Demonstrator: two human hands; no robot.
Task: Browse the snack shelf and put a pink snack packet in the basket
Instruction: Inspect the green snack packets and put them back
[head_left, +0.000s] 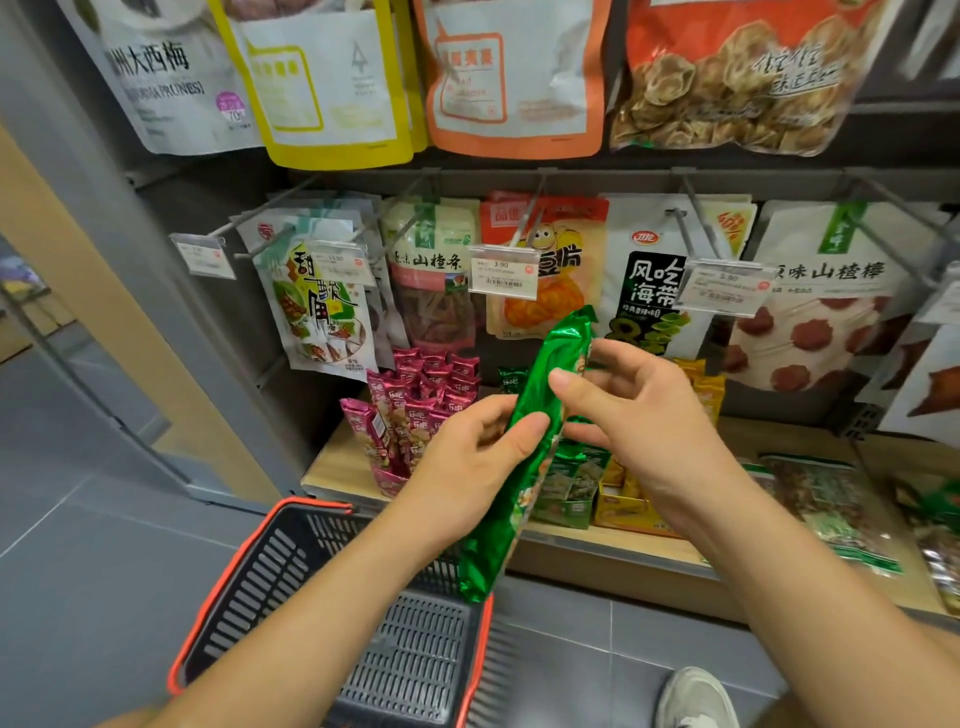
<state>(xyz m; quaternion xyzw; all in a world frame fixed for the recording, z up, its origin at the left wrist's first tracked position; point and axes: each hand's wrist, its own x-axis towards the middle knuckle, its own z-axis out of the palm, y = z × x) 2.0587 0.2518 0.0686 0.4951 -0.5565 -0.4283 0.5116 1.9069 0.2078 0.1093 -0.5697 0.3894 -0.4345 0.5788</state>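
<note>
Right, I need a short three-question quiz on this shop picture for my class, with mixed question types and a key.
1. True or false: the held packet, gripped by the left hand and right hand, is pink.
2. Where do the pink packets stand? A) on hooks B) on the wooden shelf C) on the floor
3. Fill in: the rim of the basket is ___.
Key: 1 false, it is green; 2 B; 3 orange.
</note>
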